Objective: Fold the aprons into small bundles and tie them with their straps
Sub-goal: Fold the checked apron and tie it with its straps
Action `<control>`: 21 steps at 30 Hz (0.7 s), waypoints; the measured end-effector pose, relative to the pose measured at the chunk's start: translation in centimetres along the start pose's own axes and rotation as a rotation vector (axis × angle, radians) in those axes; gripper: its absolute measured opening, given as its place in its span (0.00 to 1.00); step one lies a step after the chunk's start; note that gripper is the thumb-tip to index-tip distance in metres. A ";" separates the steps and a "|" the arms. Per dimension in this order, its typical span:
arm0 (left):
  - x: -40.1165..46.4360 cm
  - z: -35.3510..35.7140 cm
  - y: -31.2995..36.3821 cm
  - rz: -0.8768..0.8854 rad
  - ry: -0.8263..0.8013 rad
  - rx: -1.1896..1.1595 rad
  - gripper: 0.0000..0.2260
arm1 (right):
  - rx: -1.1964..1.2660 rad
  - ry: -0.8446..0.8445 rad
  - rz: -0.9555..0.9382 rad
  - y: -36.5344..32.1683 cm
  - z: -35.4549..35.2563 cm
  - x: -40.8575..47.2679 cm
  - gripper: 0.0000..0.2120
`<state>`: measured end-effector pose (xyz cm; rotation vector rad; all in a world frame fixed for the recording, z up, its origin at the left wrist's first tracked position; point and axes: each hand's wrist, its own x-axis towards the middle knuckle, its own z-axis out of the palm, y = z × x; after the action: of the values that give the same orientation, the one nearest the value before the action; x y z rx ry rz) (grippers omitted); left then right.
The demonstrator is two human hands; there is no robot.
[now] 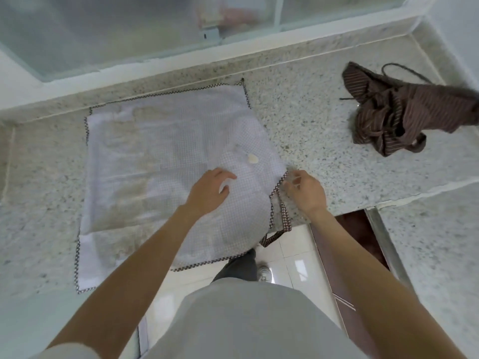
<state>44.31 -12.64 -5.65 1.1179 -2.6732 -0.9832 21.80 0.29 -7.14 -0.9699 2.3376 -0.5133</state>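
Observation:
A white checked apron [155,161] with dark checked trim lies spread flat on the granite counter [305,120], its near edge hanging over the front. My left hand [211,189] rests on the apron's right part, fingers loosely curled, holding nothing. My right hand [305,190] pinches the apron's trimmed right edge where its dark checked strap [281,216] begins; the strap hangs down off the counter. A brown striped apron [404,107] lies crumpled at the far right of the counter, straps loose.
A frosted sliding window [129,29] runs behind the counter. A small pale spot [252,159] sits on the white apron. Below the counter edge are white floor tiles [293,257], my shoe, and a dark brown cabinet door [344,255].

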 end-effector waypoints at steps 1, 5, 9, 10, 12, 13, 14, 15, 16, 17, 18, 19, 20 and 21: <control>2.1 -0.3 0.3 0.035 -0.016 0.014 0.14 | -0.015 -0.022 0.081 -0.3 0.2 0.8 0.22; 8.0 -0.9 1.4 0.144 -0.067 0.067 0.15 | 0.030 -0.068 0.190 -1.9 2.0 2.1 0.18; 13.9 -1.2 2.5 0.240 -0.091 0.124 0.17 | 0.292 0.154 0.211 -3.0 1.2 4.7 0.10; 15.2 -1.2 2.8 0.252 -0.112 0.126 0.18 | 0.353 0.170 0.197 -3.2 0.4 5.4 0.09; 17.9 -1.0 3.2 0.272 -0.154 0.120 0.18 | 0.368 0.210 0.134 -3.7 -1.8 7.1 0.08; 19.2 -1.0 3.4 0.274 -0.169 0.115 0.18 | 0.350 0.243 0.095 -3.8 -3.0 7.9 0.08; 20.7 -0.9 3.6 0.281 -0.185 0.119 0.18 | 0.318 0.294 0.056 -4.0 -4.4 8.9 0.08; 22.0 -0.9 3.7 0.279 -0.195 0.123 0.18 | 0.275 0.350 0.007 -4.2 -5.7 9.7 0.07; 23.1 -0.9 3.7 0.272 -0.203 0.119 0.19 | 0.230 0.402 -0.060 -4.5 -7.0 10.4 0.07; 24.3 -0.8 3.7 0.268 -0.216 0.109 0.19 | 0.183 0.434 -0.134 -4.5 -8.1 11.2 0.07; 25.0 -0.8 3.6 0.274 -0.222 0.101 0.20 | 0.123 0.436 -0.220 -4.4 -8.8 11.7 0.07; 25.8 -0.7 3.5 0.289 -0.236 0.093 0.21 | 0.059 0.419 -0.300 -4.0 -9.1 12.1 0.07; 26.3 -0.8 3.4 0.317 -0.246 0.084 0.21 | -0.014 0.377 -0.369 -3.6 -9.2 12.0 0.07; 27.0 -0.6 3.4 0.347 -0.266 0.076 0.21 | -0.081 0.309 -0.389 -2.8 -8.7 12.1 0.07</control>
<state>22.66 -29.11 -7.57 0.5292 -2.9920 -1.0323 10.78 -9.27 -3.11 -1.4896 2.4578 -0.7716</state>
